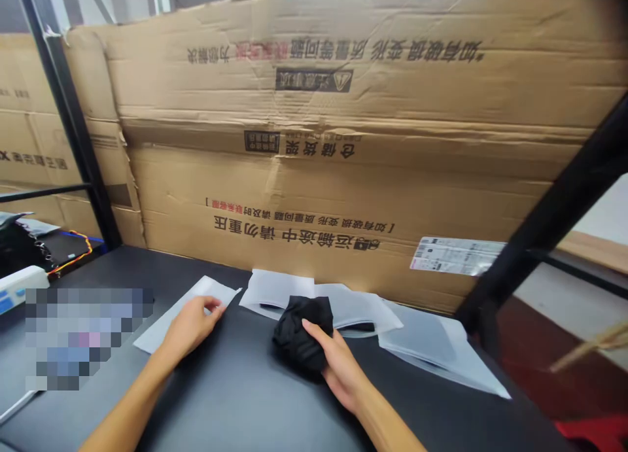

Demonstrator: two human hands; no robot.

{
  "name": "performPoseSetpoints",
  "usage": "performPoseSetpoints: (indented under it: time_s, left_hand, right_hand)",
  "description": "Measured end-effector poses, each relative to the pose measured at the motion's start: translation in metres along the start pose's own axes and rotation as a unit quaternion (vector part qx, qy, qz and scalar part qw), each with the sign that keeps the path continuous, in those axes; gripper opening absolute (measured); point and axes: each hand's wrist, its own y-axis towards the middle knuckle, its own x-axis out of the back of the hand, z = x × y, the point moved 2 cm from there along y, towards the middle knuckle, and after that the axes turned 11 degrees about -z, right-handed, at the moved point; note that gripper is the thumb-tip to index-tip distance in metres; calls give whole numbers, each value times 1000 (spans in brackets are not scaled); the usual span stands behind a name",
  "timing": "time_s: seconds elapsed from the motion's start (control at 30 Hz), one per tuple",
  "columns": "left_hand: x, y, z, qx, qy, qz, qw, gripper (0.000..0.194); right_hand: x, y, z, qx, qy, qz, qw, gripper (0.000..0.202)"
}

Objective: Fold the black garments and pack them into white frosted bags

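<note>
Bench: A dark bench (220,399) spreads beneath both bare hands, its surface smooth and dull.
Right hand: The right hand (341,367) grasps a bundle of black cloth (301,331), thumb on top, near the middle of the bench.
Black cloth: Gathered and creased, it appears just in front of the middle of a row of translucent sleeves.
Left hand: The left hand (193,324) bends over the leftmost sleeve (167,321), thumb and forefinger curled at its right side; whether they pinch it, one cannot tell.
Left side: A pixelated patch (81,341) masks whatever lies there, with a white cable (18,406) near its lower edge.
Sleeve row: Three more translucent sleeves line the far side of the bench, the left one (277,285) and the middle one (348,298) showing black material within, the right one (432,341) lying at a slant.
Power strip: A white strip with blue parts (19,287) sits at the far left, near red and yellow wires (81,252).
Cardboard: A tall brown sheet (343,112), printed with upside-down Chinese characters, rises behind the sleeves; a white shipping label (454,256) is stuck low on its right side.
Frame: Dark metal posts stand at the left (73,112) and right (554,203) of the sheet.
</note>
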Motion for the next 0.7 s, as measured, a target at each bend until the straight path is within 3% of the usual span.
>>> performPoseSetpoints:
  time_s: [0.2, 0.33, 0.43, 0.5, 0.57, 0.6, 0.7]
  left_hand:
    - [-4, -4, -1, -7, -51, 36, 998, 42]
    - [0, -9, -13, -27, -84, 74, 993, 39]
    - [2, -22, -30, -44, -114, 131, 984, 41]
    - [-1, -35, -44, -47, -145, 194, 969, 44]
    - [-7, -49, -58, -46, -177, 251, 951, 45]
    - [-9, -55, -64, -46, -194, 270, 942, 44]
    - [-16, -67, -79, -46, -245, 301, 920, 37]
  right_hand:
    - [-2, -5, -3, 19, -24, 10, 999, 50]
    - [-6, -10, -1, 52, -32, 13, 998, 52]
    - [-10, -15, 5, 132, -9, 7, 991, 49]
    - [-9, -18, 11, 246, -8, -16, 969, 46]
    - [-6, -25, 16, 400, -52, -28, 915, 45]
    - [-5, -29, 17, 482, -94, -12, 871, 44]
    - [-9, -43, 9, 672, -263, 128, 681, 44]
